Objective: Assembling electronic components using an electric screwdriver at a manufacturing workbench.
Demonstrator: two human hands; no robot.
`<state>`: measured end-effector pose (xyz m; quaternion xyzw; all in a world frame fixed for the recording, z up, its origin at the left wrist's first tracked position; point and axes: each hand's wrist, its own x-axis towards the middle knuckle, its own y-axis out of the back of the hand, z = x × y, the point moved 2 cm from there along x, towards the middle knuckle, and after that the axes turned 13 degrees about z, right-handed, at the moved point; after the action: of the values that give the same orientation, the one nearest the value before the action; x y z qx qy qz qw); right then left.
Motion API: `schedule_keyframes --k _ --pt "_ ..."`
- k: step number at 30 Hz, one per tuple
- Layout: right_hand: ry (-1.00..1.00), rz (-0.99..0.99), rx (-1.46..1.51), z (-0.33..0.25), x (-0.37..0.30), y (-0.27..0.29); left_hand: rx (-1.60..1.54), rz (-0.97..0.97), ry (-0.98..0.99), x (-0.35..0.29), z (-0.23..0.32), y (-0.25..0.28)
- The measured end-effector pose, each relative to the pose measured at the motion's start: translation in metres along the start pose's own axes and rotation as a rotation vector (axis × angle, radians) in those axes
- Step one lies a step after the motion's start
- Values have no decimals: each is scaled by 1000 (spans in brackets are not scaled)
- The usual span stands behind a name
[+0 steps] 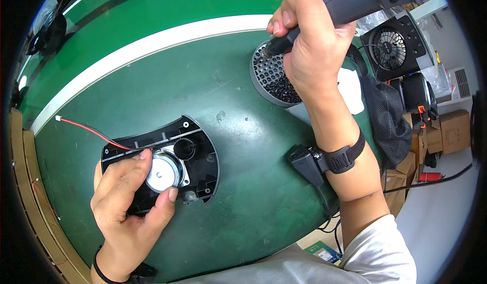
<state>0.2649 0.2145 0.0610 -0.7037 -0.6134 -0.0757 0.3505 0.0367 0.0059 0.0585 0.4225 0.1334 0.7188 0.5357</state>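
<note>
My left hand (122,192) grips a round silver speaker (163,175), its fingers and thumb at the speaker's edges. The speaker sits in a black plastic housing (205,154) that lies on the green table. A red and black wire (94,131) with a white plug trails from it to the left. Up at the far right, my right hand (319,45) is wrapped around a dark electric screwdriver (373,0). The driver's tip points down at the perforated plate in a round grey screw tray (256,81). Small black screws (281,89) are heaped in the tray's near part.
A strapped-on black device (304,162) hangs by my right wrist, with its cable running down. Right of the table are a black fan (389,48), a black mesh bag (388,116) and cardboard boxes (454,131). A white rail (152,50) crosses the far side.
</note>
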Motion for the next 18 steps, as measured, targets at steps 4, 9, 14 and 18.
schedule_keyframes --k 4,9,14,18 --pt "10 7 -21 -1 -3 -6 13 56 -44 2 -2 -4" --pt "127 72 -33 -22 0 -7 -11 69 -35 1 1 -5" --pt "38 -123 103 -62 9 -6 12 53 -30 -2 -2 3" --pt "-183 -312 254 -117 -7 -15 -61 63 -105 4 -6 -5"
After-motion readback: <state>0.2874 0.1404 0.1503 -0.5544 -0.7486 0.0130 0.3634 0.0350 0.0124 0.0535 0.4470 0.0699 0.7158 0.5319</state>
